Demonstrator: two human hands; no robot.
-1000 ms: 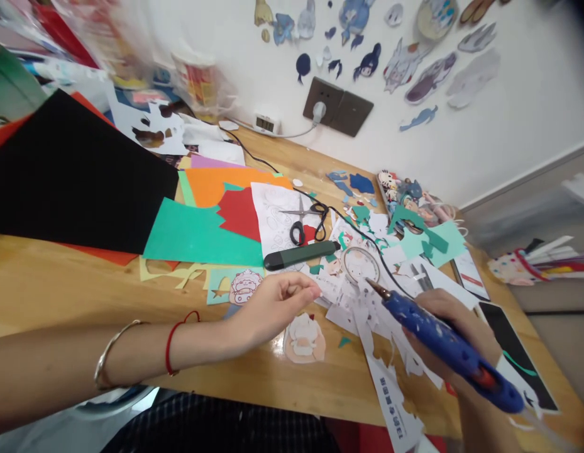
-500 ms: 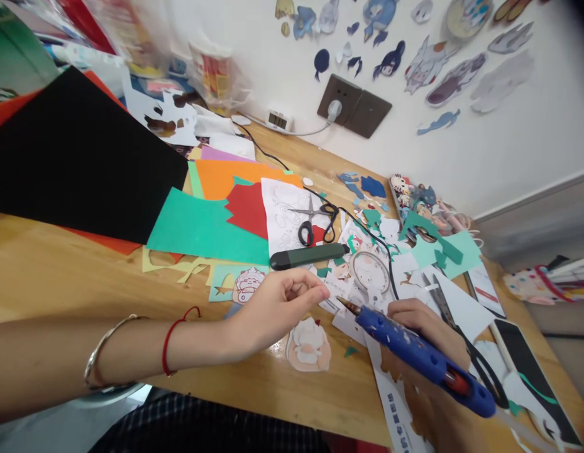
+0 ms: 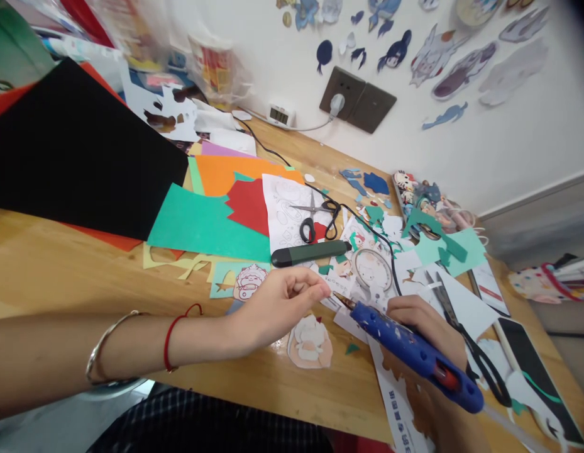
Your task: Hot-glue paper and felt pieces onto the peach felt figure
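My right hand (image 3: 424, 327) grips a blue glue gun (image 3: 409, 352); its metal nozzle points left, close to my left fingertips. My left hand (image 3: 277, 308) hovers over the wooden table (image 3: 60, 277), thumb and forefinger pinched on something small that I cannot make out. A paper cut-out of a white-bearded figure (image 3: 310, 343) lies just below that hand. Another cartoon cut-out (image 3: 248, 282) on a teal scrap lies above my left wrist.
Black (image 3: 75, 151), green (image 3: 202, 223), red and orange paper sheets cover the left of the table. Small scissors (image 3: 315, 217), a dark green pen-shaped tool (image 3: 310, 253), a black cable, a tape ring (image 3: 371, 267) and many paper scraps lie behind the hands. Larger scissors (image 3: 466, 343) lie at right.
The glue gun in my right hand has moved left, bringing its nozzle near my left fingertips. My left hand has stayed pinched in about the same place.
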